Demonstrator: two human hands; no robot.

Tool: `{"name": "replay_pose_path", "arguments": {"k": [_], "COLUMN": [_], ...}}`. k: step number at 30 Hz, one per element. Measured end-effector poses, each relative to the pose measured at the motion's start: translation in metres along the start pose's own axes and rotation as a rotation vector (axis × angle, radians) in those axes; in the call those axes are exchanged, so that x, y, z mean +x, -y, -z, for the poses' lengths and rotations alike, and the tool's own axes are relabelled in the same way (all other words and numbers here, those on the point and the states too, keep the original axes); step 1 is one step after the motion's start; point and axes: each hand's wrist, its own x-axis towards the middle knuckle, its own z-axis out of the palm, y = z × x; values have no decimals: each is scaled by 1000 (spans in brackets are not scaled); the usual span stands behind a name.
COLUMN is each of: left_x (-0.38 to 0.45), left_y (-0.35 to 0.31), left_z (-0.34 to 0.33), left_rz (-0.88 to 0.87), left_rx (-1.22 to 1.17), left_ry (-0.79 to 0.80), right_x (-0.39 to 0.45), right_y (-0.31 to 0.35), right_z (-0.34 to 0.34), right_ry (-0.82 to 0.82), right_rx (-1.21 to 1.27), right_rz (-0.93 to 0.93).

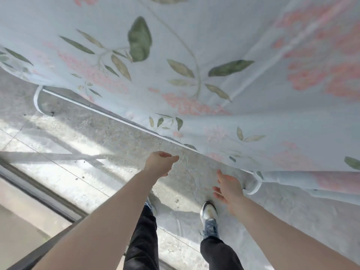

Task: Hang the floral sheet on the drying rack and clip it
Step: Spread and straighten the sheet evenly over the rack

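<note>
The floral sheet [194,55], pale blue with pink blossoms and green leaves, hangs across the upper part of the head view, draped over something hidden beneath it. Its white-piped lower hem [116,118] runs diagonally from upper left to lower right. My left hand [160,162] reaches forward just below the hem, fingers loosely curled, holding nothing. My right hand [229,190] is spread with straight fingers, close to the looped hem corner [255,186] but apart from it. No rack bars or clips are visible.
A grey concrete floor [87,137] with sunlit patches lies under the sheet. A dark sliding-door track [39,193] crosses the lower left. My legs in dark trousers and my right shoe [209,217] stand near the bottom middle.
</note>
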Motion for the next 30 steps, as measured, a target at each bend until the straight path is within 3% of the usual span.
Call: {"name": "replay_pose_path", "arguments": {"k": [5,11,20,24,30], "left_x": [-27,-46,-42,-40,-39], "left_y": [9,9,10,12,9], "left_z": [-90,-152,-168,-155,-153], "left_rz": [27,30,18,0,33], "left_rx": [-39,-90,-124,-93,-159], "left_ry": [7,49,96,90,89], "right_x": [9,15,40,47,13], "right_y": [-14,-17,2,17,40], "right_z": [62,126,141,132,116], "right_ry": [15,-24,-132,-215,-34], "right_rx": [57,85,34,45,-5], "right_rz": [13,52,265,270,442]}}
